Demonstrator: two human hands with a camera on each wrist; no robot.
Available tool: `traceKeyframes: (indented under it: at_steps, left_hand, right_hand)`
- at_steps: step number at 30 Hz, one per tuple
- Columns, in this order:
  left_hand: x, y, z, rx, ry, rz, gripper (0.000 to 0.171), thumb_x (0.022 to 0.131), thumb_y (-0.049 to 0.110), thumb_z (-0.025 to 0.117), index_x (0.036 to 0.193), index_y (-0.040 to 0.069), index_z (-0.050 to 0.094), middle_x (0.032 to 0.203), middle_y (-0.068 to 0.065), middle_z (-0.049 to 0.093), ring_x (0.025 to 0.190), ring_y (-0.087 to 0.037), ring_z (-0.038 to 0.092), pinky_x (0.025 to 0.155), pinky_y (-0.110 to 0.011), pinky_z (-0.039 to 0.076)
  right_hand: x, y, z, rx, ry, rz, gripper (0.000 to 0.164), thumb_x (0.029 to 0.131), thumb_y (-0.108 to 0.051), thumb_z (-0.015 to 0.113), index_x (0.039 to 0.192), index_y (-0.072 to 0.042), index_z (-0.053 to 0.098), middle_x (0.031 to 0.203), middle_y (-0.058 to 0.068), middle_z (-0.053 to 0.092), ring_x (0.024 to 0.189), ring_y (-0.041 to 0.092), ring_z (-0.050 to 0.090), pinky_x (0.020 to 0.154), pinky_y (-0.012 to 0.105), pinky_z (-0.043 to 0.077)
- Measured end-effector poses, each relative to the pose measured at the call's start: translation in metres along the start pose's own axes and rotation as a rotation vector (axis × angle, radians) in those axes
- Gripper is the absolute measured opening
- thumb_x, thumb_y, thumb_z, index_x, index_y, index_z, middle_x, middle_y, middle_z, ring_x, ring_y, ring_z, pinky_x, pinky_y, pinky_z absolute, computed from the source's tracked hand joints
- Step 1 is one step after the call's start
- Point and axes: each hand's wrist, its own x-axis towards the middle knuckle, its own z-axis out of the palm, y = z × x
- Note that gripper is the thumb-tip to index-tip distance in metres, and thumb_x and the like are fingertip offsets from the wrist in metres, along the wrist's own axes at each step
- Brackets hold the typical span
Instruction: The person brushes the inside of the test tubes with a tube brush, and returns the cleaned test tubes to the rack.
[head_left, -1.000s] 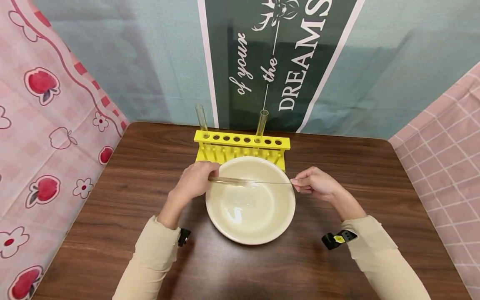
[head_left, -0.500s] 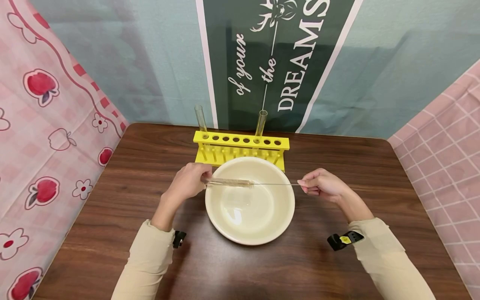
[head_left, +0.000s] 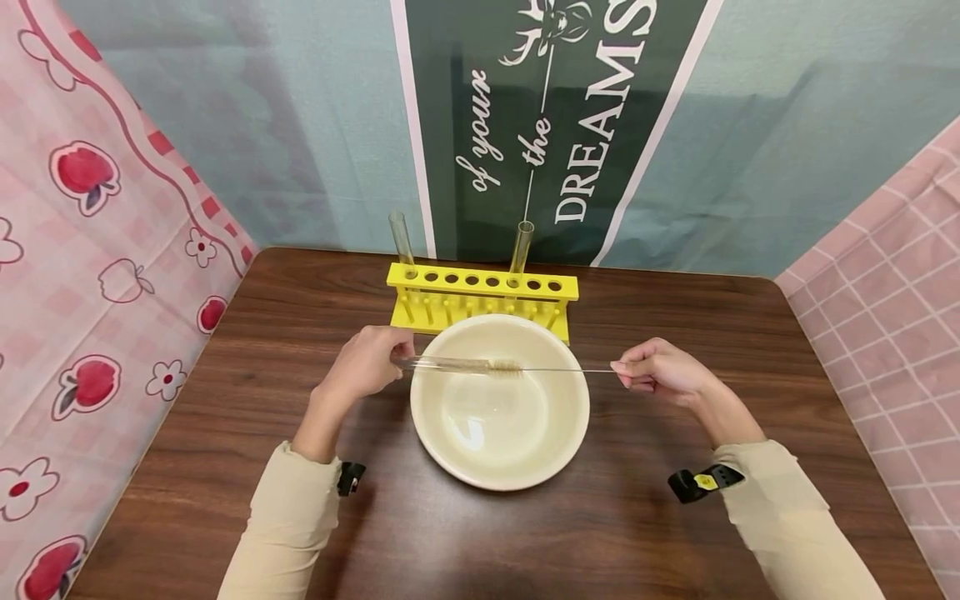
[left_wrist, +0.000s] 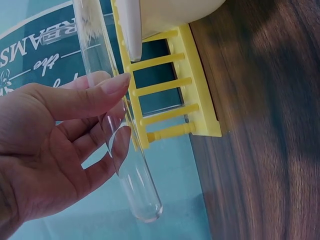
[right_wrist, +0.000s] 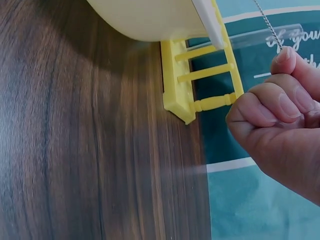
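My left hand (head_left: 367, 360) grips a clear glass test tube (left_wrist: 140, 187) near its rounded end, thumb on one side and fingers on the other. The tube lies roughly level above the cream basin (head_left: 498, 467), its mouth facing right. Across from it, my right hand (head_left: 663, 372) pinches the thin twisted wire of a test tube brush (head_left: 506, 368). Part of the brush's bristles shows outside the tube mouth, and part is still inside. In the right wrist view the wire (right_wrist: 269, 24) runs up from the thumb and forefinger.
A yellow test tube rack (head_left: 483, 283) stands right behind the basin. Two glass tubes stand in it, one at the left end (head_left: 401, 239) and another right of centre (head_left: 521, 250). A patterned cloth (head_left: 330, 125) hangs behind the wooden table (head_left: 300, 292).
My right hand has moved right, drawing the brush partly out of the test tube. The bristles now show past its mouth. My left hand has shifted slightly left with the tube.
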Motion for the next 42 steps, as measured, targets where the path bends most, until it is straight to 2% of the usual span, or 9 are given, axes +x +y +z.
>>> traceKeyframes:
  at_steps: [10,17,25,32,36,39,42]
  left_hand:
    - [-0.006,-0.014,-0.006,0.002,0.019,-0.015,0.028,0.060,-0.013,0.068,0.074,0.009,0.060,0.076,-0.003,0.061,0.074,-0.021,0.054,0.066,-0.038,0.045]
    - [-0.013,-0.023,-0.010,0.013,0.030,-0.033,0.028,0.060,-0.013,0.071,0.073,0.009,0.059,0.074,-0.002,0.061,0.072,-0.020,0.055,0.065,-0.038,0.045]
    - [-0.011,-0.020,-0.009,-0.013,-0.019,-0.043,0.028,0.063,-0.013,0.070,0.073,0.011,0.059,0.074,-0.002,0.059,0.073,-0.020,0.053,0.067,-0.037,0.045]
    - [-0.009,-0.020,-0.006,-0.063,-0.033,0.010,0.025,0.063,-0.014,0.069,0.075,0.007,0.062,0.073,-0.003,0.059,0.071,-0.019,0.055,0.066,-0.036,0.046]
    - [-0.010,-0.021,-0.007,-0.111,-0.054,0.033,0.025,0.064,-0.015,0.069,0.076,0.006,0.063,0.075,-0.005,0.061,0.073,-0.019,0.057,0.068,-0.036,0.048]
    - [-0.010,-0.022,-0.008,-0.138,-0.084,0.038,0.025,0.066,-0.015,0.067,0.076,0.007,0.063,0.076,-0.007,0.061,0.074,-0.019,0.057,0.069,-0.035,0.048]
    - [-0.009,-0.021,-0.010,-0.147,-0.119,0.025,0.023,0.069,-0.014,0.067,0.077,0.007,0.064,0.076,-0.007,0.060,0.073,-0.019,0.055,0.068,-0.034,0.047]
  right_hand:
    - [-0.015,0.007,-0.019,0.034,-0.094,-0.073,0.032,0.093,0.002,0.041,0.064,-0.002,0.054,0.053,0.008,0.021,0.046,0.022,0.013,0.046,0.035,0.013]
    - [-0.028,0.012,-0.032,0.057,-0.106,-0.114,0.032,0.093,0.006,0.038,0.067,0.000,0.055,0.055,0.011,0.021,0.047,0.023,0.014,0.047,0.036,0.013]
    - [-0.027,0.015,-0.032,0.057,-0.122,-0.139,0.030,0.093,0.006,0.039,0.067,0.001,0.055,0.056,0.011,0.023,0.048,0.022,0.015,0.047,0.036,0.014]
    - [-0.024,0.015,-0.027,0.038,-0.111,-0.127,0.030,0.092,0.005,0.041,0.067,0.000,0.056,0.056,0.010,0.023,0.048,0.023,0.016,0.048,0.037,0.014]
    - [-0.026,0.012,-0.024,-0.074,-0.034,-0.102,0.027,0.092,0.002,0.045,0.067,0.003,0.054,0.055,0.008,0.025,0.048,0.025,0.017,0.046,0.037,0.017]
    - [-0.029,0.008,-0.021,-0.229,0.054,-0.076,0.026,0.091,-0.002,0.051,0.067,0.006,0.053,0.054,0.003,0.030,0.046,0.021,0.019,0.042,0.035,0.021]
    - [-0.031,0.004,-0.017,-0.426,0.121,-0.096,0.025,0.089,-0.004,0.056,0.065,0.003,0.056,0.058,-0.001,0.043,0.047,0.016,0.029,0.043,0.031,0.030]
